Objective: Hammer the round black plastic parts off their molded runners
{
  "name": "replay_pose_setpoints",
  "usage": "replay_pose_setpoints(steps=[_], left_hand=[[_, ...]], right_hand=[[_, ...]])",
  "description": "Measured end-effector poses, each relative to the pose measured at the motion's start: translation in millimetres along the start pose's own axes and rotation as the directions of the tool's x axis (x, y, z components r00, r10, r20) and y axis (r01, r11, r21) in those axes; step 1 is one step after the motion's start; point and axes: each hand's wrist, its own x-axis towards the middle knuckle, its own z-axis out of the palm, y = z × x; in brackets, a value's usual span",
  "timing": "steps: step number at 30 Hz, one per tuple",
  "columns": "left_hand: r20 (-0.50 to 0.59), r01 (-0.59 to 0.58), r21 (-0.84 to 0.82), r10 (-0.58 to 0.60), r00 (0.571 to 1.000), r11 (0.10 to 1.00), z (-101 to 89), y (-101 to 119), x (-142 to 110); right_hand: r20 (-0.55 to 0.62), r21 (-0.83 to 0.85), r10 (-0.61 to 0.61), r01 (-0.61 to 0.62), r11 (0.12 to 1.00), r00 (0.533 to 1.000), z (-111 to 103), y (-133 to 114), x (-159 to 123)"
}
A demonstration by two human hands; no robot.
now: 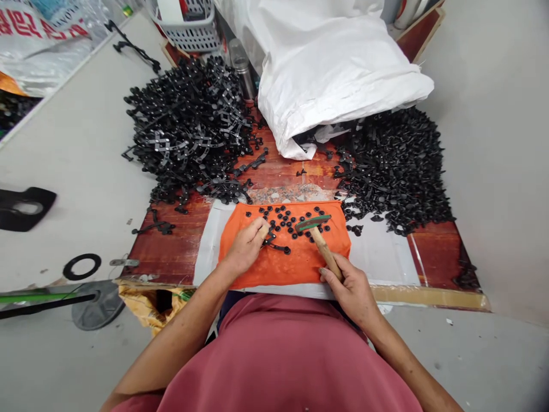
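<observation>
My left hand (246, 246) is closed in a pinch on a small black plastic strip part (274, 245) lying on an orange cloth (300, 263). My right hand (351, 289) grips the wooden handle of a small hammer (319, 237), whose green-taped head rests over the cloth. Several small black round pieces (285, 219) are scattered across the far half of the cloth, just beyond both hands.
A large heap of linked black plastic parts (191, 126) lies far left on a reddish board (171, 252), a heap of loose black pieces (397, 163) far right. A white sack (334, 74), a metal flask (242, 66) and a grey basket (189, 26) stand behind. A black ring (81, 266) lies on the floor.
</observation>
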Motion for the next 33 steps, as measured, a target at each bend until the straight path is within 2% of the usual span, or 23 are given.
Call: replay_pose_setpoints(steps=[13,21,26,30,33], left_hand=[[0.043,-0.068,0.121,0.063,0.997,0.990,0.7,1.4,10.3],[0.064,-0.026,0.227,0.011,0.998,0.973,-0.1,7.2,8.9],[0.095,-0.013,0.209,-0.007,0.995,0.978,-2.6,6.3,10.0],[0.097,0.013,0.188,-0.031,0.995,0.982,-3.4,4.6,11.8],[0.088,0.025,0.177,-0.042,0.995,0.984,-1.8,5.7,10.6]], right_hand=[[0.015,-0.017,-0.001,0.001,1.000,1.000,-1.1,1.3,0.5],[0.033,-0.046,-0.014,0.015,0.999,0.999,-3.4,-4.3,-0.2],[0.120,-0.227,-0.064,0.090,0.970,0.991,-11.7,-15.1,4.7],[0.138,-0.443,-0.158,0.204,0.873,0.978,-19.4,-30.6,14.9],[0.136,-0.498,-0.273,0.304,0.812,0.952,-19.8,-43.2,23.5]])
